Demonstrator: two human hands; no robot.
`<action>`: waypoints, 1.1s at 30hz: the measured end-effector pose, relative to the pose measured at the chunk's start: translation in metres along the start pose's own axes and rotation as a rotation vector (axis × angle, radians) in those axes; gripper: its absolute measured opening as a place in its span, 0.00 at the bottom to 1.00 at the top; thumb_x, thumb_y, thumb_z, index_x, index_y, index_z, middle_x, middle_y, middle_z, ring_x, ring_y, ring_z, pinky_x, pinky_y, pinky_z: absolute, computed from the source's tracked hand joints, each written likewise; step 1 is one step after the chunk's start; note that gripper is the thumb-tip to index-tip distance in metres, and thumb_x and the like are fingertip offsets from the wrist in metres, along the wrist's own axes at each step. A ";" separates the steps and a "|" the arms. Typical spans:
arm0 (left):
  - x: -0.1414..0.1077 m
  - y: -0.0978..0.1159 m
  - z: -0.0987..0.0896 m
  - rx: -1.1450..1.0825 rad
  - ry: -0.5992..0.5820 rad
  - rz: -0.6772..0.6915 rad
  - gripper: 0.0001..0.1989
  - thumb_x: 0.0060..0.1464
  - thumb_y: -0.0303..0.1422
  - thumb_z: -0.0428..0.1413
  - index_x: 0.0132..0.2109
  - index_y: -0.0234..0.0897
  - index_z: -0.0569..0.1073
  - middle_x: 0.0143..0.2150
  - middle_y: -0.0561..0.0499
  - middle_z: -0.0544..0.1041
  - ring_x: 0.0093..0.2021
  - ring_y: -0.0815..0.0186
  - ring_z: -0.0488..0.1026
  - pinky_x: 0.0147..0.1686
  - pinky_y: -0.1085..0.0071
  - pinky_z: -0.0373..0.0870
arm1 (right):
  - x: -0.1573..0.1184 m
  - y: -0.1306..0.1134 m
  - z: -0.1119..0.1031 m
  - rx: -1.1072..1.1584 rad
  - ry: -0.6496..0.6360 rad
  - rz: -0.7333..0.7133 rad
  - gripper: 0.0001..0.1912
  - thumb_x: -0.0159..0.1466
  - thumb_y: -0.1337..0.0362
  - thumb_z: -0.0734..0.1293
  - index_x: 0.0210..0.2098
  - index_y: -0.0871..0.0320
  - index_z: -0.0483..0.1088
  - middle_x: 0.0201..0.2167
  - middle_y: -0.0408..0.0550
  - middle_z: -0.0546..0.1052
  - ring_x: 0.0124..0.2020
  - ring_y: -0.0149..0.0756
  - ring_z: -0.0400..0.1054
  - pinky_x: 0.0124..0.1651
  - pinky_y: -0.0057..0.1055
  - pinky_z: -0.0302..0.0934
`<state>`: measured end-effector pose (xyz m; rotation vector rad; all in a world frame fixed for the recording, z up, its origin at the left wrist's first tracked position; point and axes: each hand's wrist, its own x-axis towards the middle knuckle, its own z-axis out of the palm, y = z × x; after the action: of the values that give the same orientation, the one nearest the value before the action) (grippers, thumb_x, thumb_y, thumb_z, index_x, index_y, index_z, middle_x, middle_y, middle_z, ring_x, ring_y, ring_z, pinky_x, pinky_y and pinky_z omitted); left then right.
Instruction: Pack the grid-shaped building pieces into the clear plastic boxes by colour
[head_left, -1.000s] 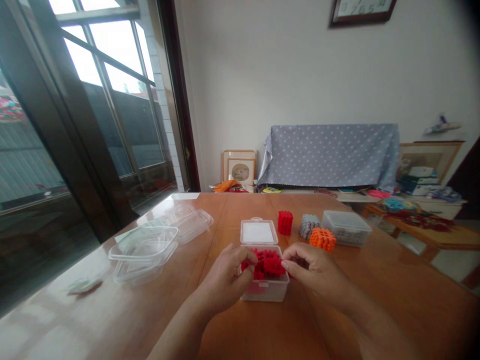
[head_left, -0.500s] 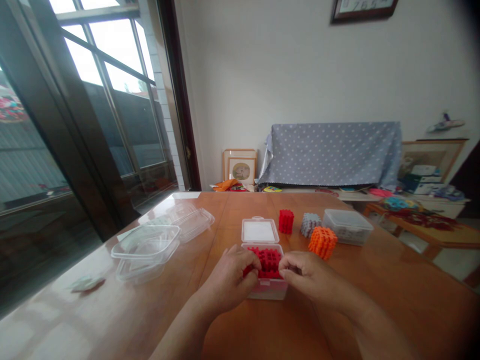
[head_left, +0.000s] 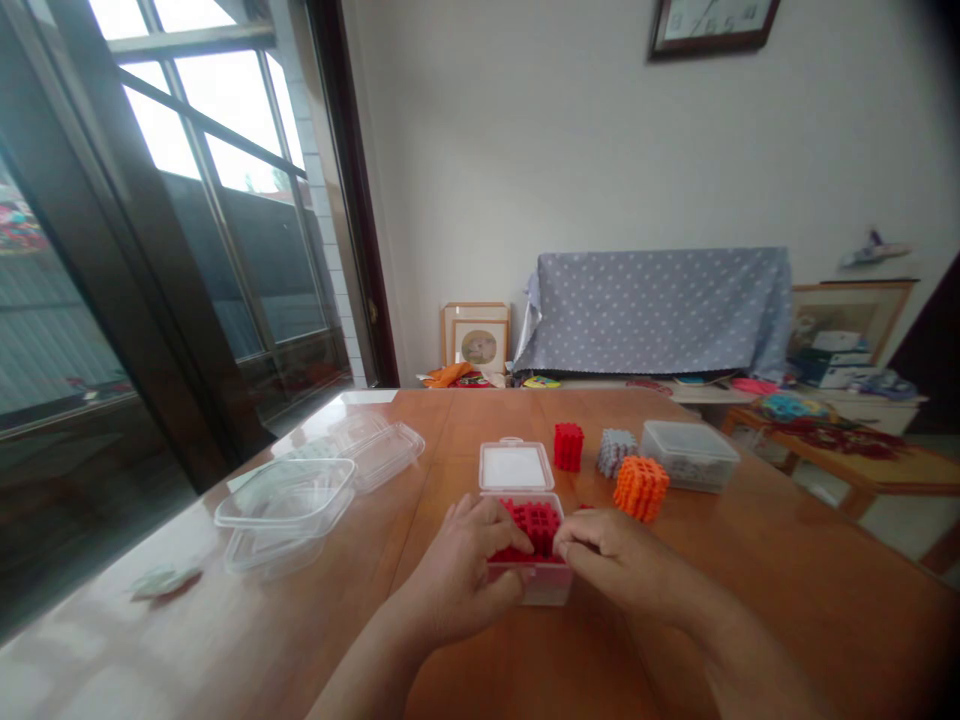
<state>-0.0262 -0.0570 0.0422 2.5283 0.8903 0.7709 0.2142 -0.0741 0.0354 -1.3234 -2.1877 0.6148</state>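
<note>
A small clear plastic box [head_left: 546,592] stands in front of me, packed with red lattice-shaped interlocking blocks [head_left: 538,522]. Its white-looking lid [head_left: 516,467] lies folded back behind it. My left hand [head_left: 472,565] is at the box's left front, index finger on the red blocks inside and thumb apart from it, by the front wall. At the right rim, my right hand [head_left: 611,550] is pinched closed; a bit of red shows just behind its fingers, so it seems to hold a red piece, mostly hidden.
A red block stack [head_left: 568,447], a grey block cube [head_left: 617,453] and an orange block cube [head_left: 641,488] stand at the right, near a lidded clear container [head_left: 690,455]. Further left are clear tubs [head_left: 285,495], a clear lid [head_left: 386,458] and a small pale packet [head_left: 161,582].
My left index finger has pushed further over the red blocks and parted from the thumb. A bit of red now shows behind my right hand. The view has shifted slightly.
</note>
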 end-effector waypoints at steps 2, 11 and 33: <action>0.000 0.000 0.001 0.011 -0.008 0.002 0.13 0.49 0.25 0.59 0.43 0.44 0.77 0.43 0.51 0.74 0.47 0.58 0.66 0.48 0.62 0.61 | 0.000 0.006 -0.002 0.032 0.041 0.027 0.12 0.67 0.65 0.61 0.29 0.56 0.72 0.28 0.40 0.75 0.31 0.32 0.68 0.32 0.27 0.54; 0.001 0.001 0.003 0.009 -0.027 -0.007 0.11 0.51 0.25 0.58 0.42 0.44 0.77 0.43 0.51 0.73 0.47 0.59 0.66 0.48 0.62 0.61 | 0.001 0.088 -0.015 -0.077 0.256 0.318 0.14 0.65 0.54 0.63 0.42 0.56 0.74 0.32 0.46 0.78 0.32 0.37 0.69 0.35 0.31 0.57; 0.001 0.002 0.003 -0.025 -0.009 0.012 0.12 0.51 0.23 0.58 0.42 0.43 0.76 0.43 0.51 0.75 0.49 0.58 0.67 0.49 0.61 0.61 | 0.004 0.120 0.006 -0.154 0.217 0.520 0.17 0.51 0.55 0.75 0.33 0.56 0.69 0.28 0.41 0.74 0.29 0.33 0.65 0.29 0.27 0.47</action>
<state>-0.0228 -0.0585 0.0418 2.5156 0.8579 0.7696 0.2888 -0.0203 -0.0413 -1.9662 -1.7459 0.4627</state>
